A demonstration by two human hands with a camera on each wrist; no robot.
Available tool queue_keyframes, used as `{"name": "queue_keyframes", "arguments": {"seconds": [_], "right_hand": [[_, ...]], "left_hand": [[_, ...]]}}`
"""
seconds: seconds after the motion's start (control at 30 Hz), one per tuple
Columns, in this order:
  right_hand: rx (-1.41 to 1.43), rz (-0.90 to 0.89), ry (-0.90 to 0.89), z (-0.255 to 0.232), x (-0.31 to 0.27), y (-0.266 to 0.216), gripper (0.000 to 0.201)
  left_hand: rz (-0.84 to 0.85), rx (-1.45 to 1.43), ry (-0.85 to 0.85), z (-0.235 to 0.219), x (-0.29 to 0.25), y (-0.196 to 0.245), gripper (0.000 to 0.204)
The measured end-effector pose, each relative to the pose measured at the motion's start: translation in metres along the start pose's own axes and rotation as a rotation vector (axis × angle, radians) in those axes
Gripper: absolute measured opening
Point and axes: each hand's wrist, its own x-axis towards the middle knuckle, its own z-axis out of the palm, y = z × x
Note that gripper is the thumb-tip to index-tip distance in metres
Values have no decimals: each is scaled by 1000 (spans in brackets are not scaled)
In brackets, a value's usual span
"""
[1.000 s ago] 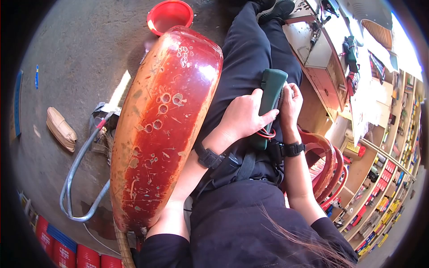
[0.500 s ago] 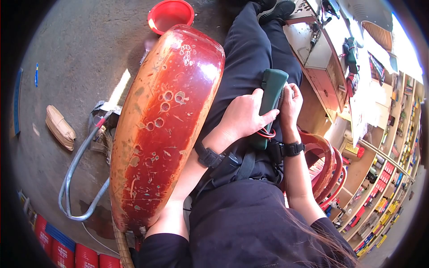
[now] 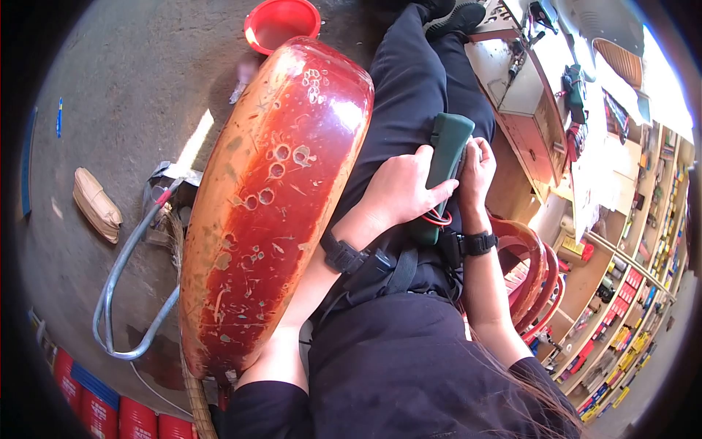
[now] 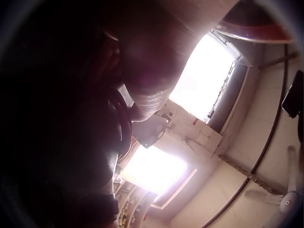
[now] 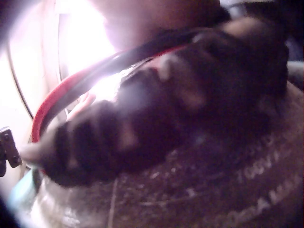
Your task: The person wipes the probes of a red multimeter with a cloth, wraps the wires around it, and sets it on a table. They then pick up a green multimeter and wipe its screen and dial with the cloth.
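A multimeter in a dark green case (image 3: 447, 150) is held upright over the person's lap. The left hand (image 3: 398, 186) grips it from the left, thumb across its near side. On the other side, the right hand (image 3: 477, 172) has its fingers curled in at the meter's edge, tips against it; what they pinch there is hidden. Red and black leads (image 3: 436, 218) loop out below the left thumb. Close up in the right wrist view are a black ribbed plug (image 5: 118, 137), a red lead (image 5: 47, 107) and the meter's printed face (image 5: 256, 199). The left wrist view is mostly dark.
A big worn red curved piece (image 3: 278, 212) stands over the left forearm. Beyond lie a red basin (image 3: 281, 22), a bent metal tube (image 3: 121, 285) and a tan bundle (image 3: 97, 205). At right are a cluttered desk (image 3: 523, 102), curved red bands (image 3: 534, 274) and stocked shelves (image 3: 621, 293).
The head view has shifted slightly, so the red curved piece appears a little further right. Both hands keep the same place and hold at the multimeter.
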Motion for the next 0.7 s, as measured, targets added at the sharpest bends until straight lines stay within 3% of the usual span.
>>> {"name": "queue_keyframes", "arguments": {"seconds": [0.7], "right_hand": [[10,-26,-10,-2,1,3,22]], "left_hand": [[3,-3,0,1,0,-1,45]]}}
